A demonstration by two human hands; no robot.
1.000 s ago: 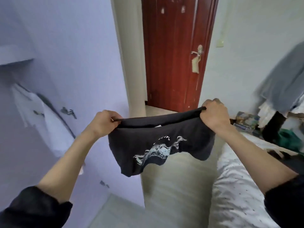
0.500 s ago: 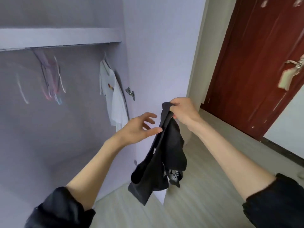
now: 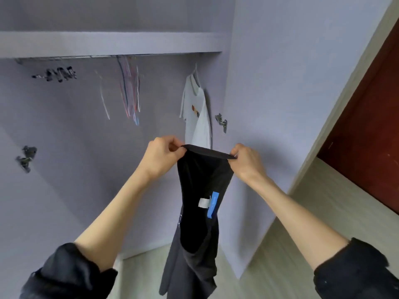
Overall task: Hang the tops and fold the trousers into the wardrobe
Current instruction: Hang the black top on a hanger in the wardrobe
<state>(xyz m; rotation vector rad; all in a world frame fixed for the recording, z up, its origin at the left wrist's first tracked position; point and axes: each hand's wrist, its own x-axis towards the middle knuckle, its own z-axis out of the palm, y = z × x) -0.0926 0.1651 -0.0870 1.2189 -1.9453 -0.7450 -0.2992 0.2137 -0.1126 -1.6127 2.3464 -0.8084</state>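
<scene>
White shirt (image 3: 197, 113) behind black garment (image 3: 198, 203)

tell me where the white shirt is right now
In the head view, the white shirt hangs at the right end of the wardrobe rail, just above the black garment.
</scene>
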